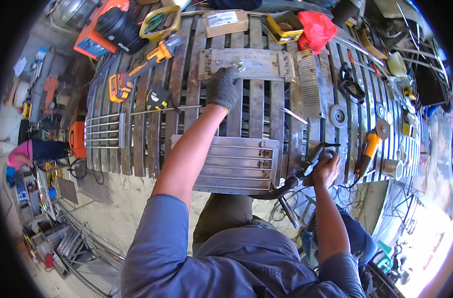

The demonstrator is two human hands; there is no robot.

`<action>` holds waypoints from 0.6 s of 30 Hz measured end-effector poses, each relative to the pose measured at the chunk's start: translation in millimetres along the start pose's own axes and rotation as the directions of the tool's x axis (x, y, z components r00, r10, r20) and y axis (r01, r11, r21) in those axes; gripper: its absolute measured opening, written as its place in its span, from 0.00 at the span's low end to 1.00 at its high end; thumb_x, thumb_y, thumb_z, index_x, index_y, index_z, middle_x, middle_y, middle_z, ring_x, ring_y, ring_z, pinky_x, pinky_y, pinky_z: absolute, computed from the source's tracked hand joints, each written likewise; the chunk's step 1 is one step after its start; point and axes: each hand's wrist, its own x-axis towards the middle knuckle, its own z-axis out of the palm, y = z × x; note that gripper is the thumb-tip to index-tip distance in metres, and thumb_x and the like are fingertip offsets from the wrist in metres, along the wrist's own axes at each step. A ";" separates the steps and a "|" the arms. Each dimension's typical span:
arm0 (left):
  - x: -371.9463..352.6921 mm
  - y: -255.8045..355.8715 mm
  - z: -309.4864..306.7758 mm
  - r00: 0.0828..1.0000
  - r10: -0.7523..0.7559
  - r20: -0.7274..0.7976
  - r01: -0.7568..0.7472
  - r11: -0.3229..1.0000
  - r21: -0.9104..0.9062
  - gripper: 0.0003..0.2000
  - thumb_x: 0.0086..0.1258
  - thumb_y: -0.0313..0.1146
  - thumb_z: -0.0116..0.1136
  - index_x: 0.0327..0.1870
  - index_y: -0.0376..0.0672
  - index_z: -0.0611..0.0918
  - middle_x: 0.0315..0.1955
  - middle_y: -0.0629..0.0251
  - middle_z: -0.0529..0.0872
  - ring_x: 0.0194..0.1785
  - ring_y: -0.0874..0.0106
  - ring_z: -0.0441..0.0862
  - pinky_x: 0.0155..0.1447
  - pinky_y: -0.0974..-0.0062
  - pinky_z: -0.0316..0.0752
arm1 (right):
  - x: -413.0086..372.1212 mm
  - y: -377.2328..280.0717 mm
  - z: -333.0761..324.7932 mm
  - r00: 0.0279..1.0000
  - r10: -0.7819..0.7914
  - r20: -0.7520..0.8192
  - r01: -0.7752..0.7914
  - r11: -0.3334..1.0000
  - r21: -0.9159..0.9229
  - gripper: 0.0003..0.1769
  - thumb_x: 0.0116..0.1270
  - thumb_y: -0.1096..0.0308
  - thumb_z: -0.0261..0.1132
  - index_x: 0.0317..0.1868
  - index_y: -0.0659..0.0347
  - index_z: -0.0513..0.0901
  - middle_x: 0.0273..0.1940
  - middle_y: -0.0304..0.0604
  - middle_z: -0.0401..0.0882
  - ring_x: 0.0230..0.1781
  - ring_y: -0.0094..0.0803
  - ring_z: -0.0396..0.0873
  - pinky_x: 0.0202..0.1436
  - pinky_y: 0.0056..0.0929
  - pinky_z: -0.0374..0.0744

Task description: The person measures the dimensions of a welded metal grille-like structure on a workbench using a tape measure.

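My left hand (222,88), in a dark grey knit glove, reaches over the flat metal plate (261,62) at the far side of the slatted table. Its fingers are closed near small shiny metal pieces (240,65); what they hold is hidden. My bare right hand (327,170) is curled at the table's near edge around a black welding torch (312,158), its neck pointing right and its hose bending left. Between my arms lies a metal panel (226,174) with several parallel rods and small fittings along its right side.
Left of the plate lie an orange cordless tool (162,52), a battery (120,87), a tape measure (158,97) and a rod grid (105,131). At right are an angle grinder (370,149), a disc (338,115) and a slotted metal strip (311,82). Another person (32,150) stands far left.
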 end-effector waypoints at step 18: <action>63.6 -59.3 45.6 0.939 -0.116 0.322 -0.009 0.932 0.362 0.23 0.73 0.58 0.69 0.46 0.45 0.96 0.42 0.48 0.96 0.44 0.49 0.94 0.50 0.54 0.87 | 0.2 -2.1 -4.2 1.000 -0.008 0.003 0.008 1.000 0.003 0.18 0.84 0.62 0.57 0.67 0.54 0.82 0.62 0.54 0.84 0.63 0.59 0.82 0.70 0.56 0.74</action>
